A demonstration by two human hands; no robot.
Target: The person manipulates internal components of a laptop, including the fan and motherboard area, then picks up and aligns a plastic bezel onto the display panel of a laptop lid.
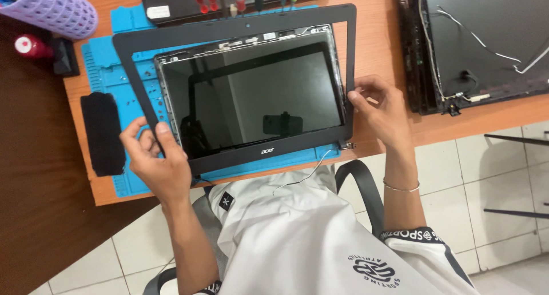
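Laptop screen bezel point(240, 29): thin black plastic frame, rectangular, open in the middle, tilted slightly anticlockwise and lifted off the panel, gripped at its lower left corner and right edge. Laptop display panel point(254, 92): glossy dark glass, unlit, reflecting the room, bare metal edge with small brackets along the top, seen through the frame; lies over a blue work mat point(106, 72).

Screen panel point(257, 95) on mat point(106, 72), bezel point(229, 26) over it, back cover point(486, 38) right
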